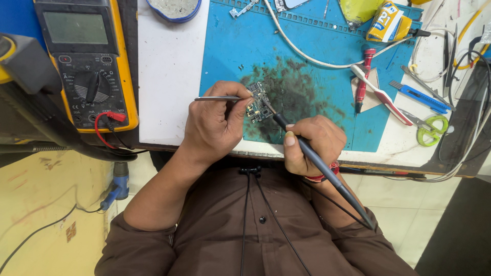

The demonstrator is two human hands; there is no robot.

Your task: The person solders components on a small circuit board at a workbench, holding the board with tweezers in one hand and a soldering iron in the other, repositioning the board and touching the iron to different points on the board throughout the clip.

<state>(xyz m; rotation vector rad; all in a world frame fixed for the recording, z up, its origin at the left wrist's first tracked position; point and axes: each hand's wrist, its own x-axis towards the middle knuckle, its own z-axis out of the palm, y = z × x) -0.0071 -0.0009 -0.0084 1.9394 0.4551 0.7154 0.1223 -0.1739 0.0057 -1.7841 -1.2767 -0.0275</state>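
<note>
Small green circuit board (258, 102) on stained blue mat (230, 51), left hand (215, 125) gripping steel tweezers (217, 98), right hand (312, 143) clasping slim soldering iron (317, 161).

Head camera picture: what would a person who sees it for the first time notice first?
First, the two hands at the centre: the left hand pinches metal tweezers at a small circuit board, and the right hand holds a soldering iron with its tip on the board. They work over a blue mat with a dark stain. At far left lies a yellow multimeter.
</note>
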